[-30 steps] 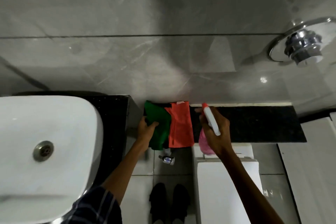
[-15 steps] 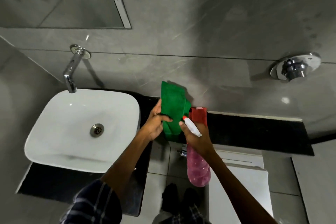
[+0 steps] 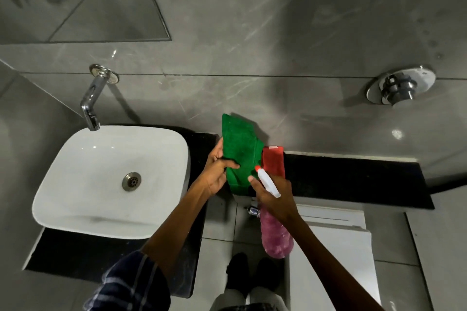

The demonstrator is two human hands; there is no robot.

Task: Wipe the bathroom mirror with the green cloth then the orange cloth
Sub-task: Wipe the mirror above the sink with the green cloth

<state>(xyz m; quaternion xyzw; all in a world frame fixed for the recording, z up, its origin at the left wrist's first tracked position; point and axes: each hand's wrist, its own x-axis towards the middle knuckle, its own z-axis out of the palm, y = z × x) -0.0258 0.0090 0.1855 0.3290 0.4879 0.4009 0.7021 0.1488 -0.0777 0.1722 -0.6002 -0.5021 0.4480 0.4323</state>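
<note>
My left hand (image 3: 216, 174) grips the green cloth (image 3: 240, 149) and holds it upright in front of the grey wall. My right hand (image 3: 274, 195) is closed around a spray bottle (image 3: 274, 232) filled with pink liquid; its white nozzle with a red tip points at the cloth. The orange cloth (image 3: 274, 163) lies on the black ledge (image 3: 353, 179) just behind the bottle, partly hidden by the green cloth. The mirror (image 3: 83, 0) hangs at the upper left, only its lower right corner in view.
A white basin (image 3: 111, 182) sits on a black counter at the left, under a chrome tap (image 3: 92, 101). A chrome flush button (image 3: 400, 87) is on the wall at right. A white toilet cistern (image 3: 333, 247) stands below the ledge. My feet are on the tiled floor.
My left hand has lifted the green cloth off the ledge, away from the orange cloth. My right hand has brought the spray bottle in beside it. The view has swung left and up.
</note>
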